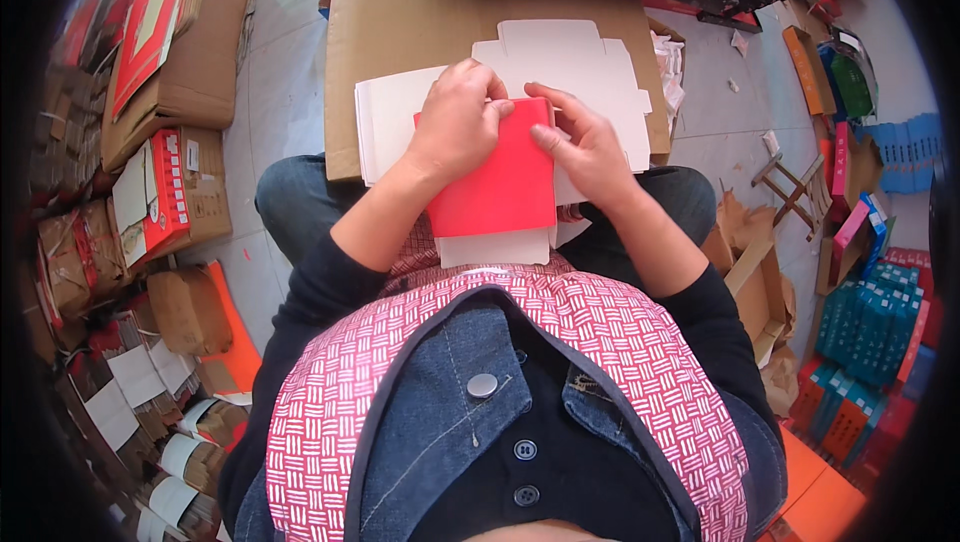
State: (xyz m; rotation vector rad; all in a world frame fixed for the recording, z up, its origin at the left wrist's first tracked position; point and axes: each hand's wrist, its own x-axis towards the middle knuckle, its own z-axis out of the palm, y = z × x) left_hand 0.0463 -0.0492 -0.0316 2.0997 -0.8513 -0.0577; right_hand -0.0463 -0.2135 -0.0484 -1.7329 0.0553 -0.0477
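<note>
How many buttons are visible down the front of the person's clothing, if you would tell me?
3: a metal snap on the denim vest, and two dark buttons below; others may be hidden.

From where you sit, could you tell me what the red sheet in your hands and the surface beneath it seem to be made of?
Red sheet: apparently thin card, smooth and matte, with crisp straight edges. Brown board: likely corrugated cardboard, dull and creased. Both hands, left hand and right hand, press on the sheet.

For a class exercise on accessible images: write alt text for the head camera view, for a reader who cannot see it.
Seen from above, a seated person's left hand and right hand press on a red card sheet held over their lap, with flat white box blanks on a brown cardboard surface in front. Stacks of cartons and red packaging surround them.
</note>
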